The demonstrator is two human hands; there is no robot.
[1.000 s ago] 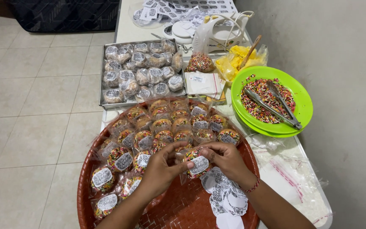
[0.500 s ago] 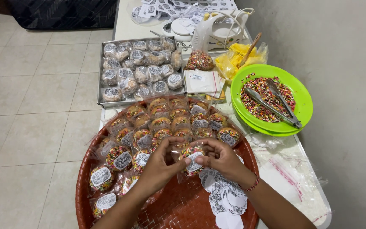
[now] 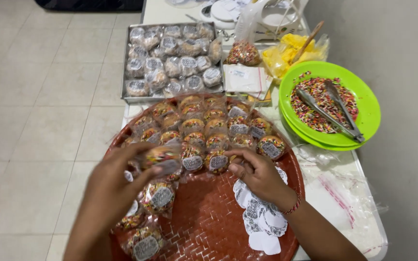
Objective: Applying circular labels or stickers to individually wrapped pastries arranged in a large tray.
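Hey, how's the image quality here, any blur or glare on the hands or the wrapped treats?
Head view: left hand and the wrapped treat it holds are motion-blurred; right hand is sharper; plastic wraps in the metal tray catch soft glare; lighting is even, shadows faint.

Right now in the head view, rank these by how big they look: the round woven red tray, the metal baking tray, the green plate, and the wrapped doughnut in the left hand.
1. Round woven red tray, largest, though nearest the camera.
2. Metal baking tray.
3. Green plate, close to the metal tray in look; farther items may shrink.
4. Wrapped doughnut in the left hand, smallest.
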